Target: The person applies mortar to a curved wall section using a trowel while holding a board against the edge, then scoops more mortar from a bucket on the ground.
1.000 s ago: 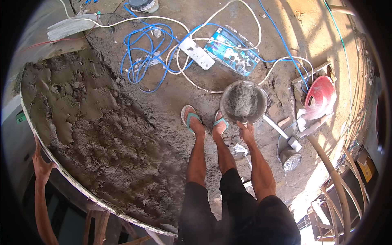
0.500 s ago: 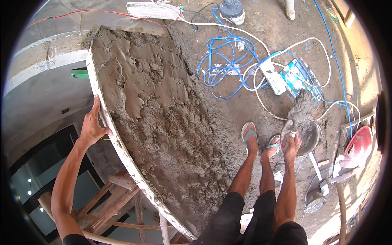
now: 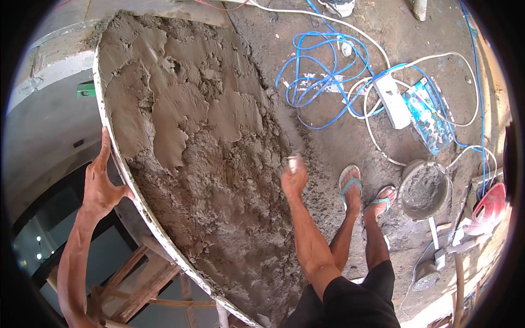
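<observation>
My left hand (image 3: 103, 191) is braced against the white curved edging strip (image 3: 143, 202), its thumb and forefinger spread along the outer side. Inside that strip lies a broad bed of wet grey-brown mortar (image 3: 219, 164), smoothed in patches at the far end and lumpy nearer me. At the mortar's right border, my right hand (image 3: 295, 177) is closed round the pale handle of a trowel (image 3: 293, 162). The trowel's blade is smeared by motion and hard to make out against the mortar. To the right of my feet stands a round bucket (image 3: 424, 188) with wet mortar in it.
Tangled blue cord (image 3: 306, 65) and white cable lie around a white power strip (image 3: 391, 101) and a blue-and-white packet (image 3: 429, 117). A red basin (image 3: 488, 208) stands far right. Beyond the strip on the left, the level drops away to wooden poles (image 3: 145, 292) below.
My right hand has swung left with the trowel, from the bucket to the mortar bed's right border. My left hand stays at the edging strip. The whole view has shifted.
</observation>
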The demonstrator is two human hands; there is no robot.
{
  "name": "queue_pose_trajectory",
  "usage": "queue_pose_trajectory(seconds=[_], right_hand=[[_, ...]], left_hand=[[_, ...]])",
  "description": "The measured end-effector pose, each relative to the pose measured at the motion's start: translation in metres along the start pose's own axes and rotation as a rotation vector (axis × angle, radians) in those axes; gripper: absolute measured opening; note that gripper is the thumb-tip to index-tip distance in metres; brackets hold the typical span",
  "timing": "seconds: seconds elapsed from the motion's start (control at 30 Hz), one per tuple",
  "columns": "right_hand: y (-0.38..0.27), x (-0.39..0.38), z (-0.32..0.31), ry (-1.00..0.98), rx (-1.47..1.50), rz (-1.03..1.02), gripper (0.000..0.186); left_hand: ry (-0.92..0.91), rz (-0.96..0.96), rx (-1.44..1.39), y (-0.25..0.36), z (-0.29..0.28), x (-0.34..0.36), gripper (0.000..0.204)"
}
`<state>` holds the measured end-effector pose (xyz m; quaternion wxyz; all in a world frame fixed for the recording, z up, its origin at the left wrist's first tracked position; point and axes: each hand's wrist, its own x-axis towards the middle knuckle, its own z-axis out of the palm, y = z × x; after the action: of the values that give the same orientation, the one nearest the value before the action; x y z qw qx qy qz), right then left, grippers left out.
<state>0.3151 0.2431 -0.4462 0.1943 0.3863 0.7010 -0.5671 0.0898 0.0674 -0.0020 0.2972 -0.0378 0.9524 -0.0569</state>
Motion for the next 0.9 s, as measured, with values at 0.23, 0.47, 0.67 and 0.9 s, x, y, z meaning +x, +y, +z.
queue_pose_trajectory(seconds=[0.23,0.47,0.67,0.9], right_hand=[[-0.048,-0.122,-0.09,-0.549,0.066,-0.066,0.044],[0.013,0.031,-0.061,-0.707,0.25,0.204,0.039],[-0.005,0.125,0.008,-0.733,-0.029,0.245,0.064],[-0.023,0.12,0.016,-0.892,0.091,0.323,0.058]], left_hand=[[0.042,-0.021,-0.058,-0.026,0.003,-0.011,0.141],[0.049,0.013,-0.072,-0.021,0.004,-0.009,0.141],[0.041,0.008,-0.08,-0.018,0.004,-0.01,0.139],[0.08,0.042,0.002,-0.026,0.011,-0.006,0.138]])
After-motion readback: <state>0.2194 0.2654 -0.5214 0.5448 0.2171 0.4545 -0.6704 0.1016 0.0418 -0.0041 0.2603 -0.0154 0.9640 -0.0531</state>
